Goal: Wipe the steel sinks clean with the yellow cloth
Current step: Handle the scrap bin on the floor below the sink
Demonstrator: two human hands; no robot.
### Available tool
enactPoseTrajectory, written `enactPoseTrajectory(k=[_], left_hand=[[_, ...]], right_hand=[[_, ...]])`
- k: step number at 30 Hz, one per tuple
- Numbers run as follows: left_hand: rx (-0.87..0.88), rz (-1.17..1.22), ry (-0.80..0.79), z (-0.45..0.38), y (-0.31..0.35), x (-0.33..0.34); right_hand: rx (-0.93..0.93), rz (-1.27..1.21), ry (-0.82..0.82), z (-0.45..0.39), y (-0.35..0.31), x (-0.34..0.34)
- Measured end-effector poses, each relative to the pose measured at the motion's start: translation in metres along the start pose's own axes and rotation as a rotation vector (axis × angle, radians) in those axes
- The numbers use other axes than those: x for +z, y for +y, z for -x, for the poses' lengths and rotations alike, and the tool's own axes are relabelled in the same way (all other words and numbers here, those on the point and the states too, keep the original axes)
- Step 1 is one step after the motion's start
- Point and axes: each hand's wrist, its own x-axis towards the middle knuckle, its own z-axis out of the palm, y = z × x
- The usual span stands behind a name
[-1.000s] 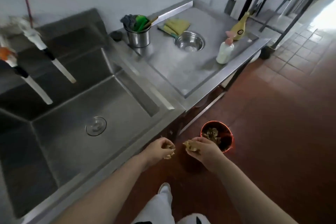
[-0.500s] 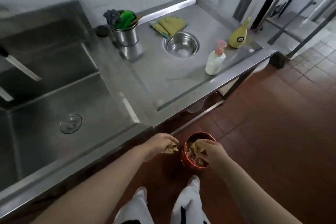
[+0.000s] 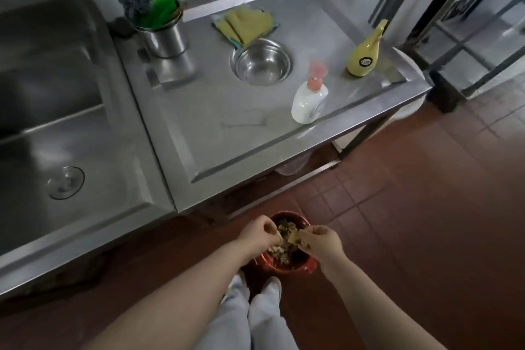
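Head view: both bare hands are seen low in the middle of the frame, held over a small red bucket (image 3: 284, 264) that stands on the red tiled floor (image 3: 426, 221). The left hand (image 3: 260, 234) is clenched on a scrap of yellowish, soggy material, and the right hand (image 3: 319, 241) is pinched on another scrap of the same stuff; whether it is one piece or two cannot be told. The bucket is filled with brownish-green waste.

The steel sink (image 3: 108, 150) is shown along the left of the frame, with a round drain (image 3: 66, 182) in the near basin. To its right, across the upper middle, a steel worktop (image 3: 216, 133) is set flush against it. The yellow cloth (image 3: 245, 23) is laid folded at the back of the worktop, toward the top centre, just behind a steel bowl (image 3: 261, 62) and touching its rim. A steel cup (image 3: 164, 37) holding a green brush and a dark scrubber is placed at the upper left of the worktop. A white pump bottle (image 3: 309, 99) with a pink top is stood near the front right edge, and a yellow bottle (image 3: 365, 55) farther right.
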Motion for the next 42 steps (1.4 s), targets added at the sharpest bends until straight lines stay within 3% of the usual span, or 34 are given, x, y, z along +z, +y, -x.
enactPoseTrajectory(k=[8, 12, 17, 33, 37, 39, 41, 42], left_hand=[[-0.100, 0.041, -0.053, -0.063, -0.021, 0.035], [-0.097, 0.141, -0.152, -0.092, -0.027, 0.046], [-0.136, 0.148, -0.140, -0.110, -0.034, 0.045], [-0.123, 0.335, -0.072, -0.005, 0.013, -0.012], [-0.077, 0.371, -0.005, 0.018, 0.012, -0.025], [-0.051, 0.376, 0.026, 0.031, 0.006, -0.032], [-0.040, 0.392, 0.058, 0.047, -0.005, -0.043], [-0.036, 0.404, 0.066, 0.054, -0.010, -0.047]], right_hand=[[0.018, 0.036, -0.017, -0.066, 0.025, 0.012], [0.118, -0.118, -0.012, -0.089, 0.024, 0.019], [0.182, -0.183, 0.006, -0.113, 0.030, 0.018], [0.125, -0.316, -0.150, -0.012, -0.025, -0.010], [0.081, -0.192, -0.157, 0.005, -0.032, 0.000], [-0.083, -0.056, -0.227, 0.018, -0.036, 0.006], [-0.320, 0.486, -0.226, 0.035, -0.039, 0.012], [-0.423, 0.625, -0.171, 0.042, -0.038, 0.016]])
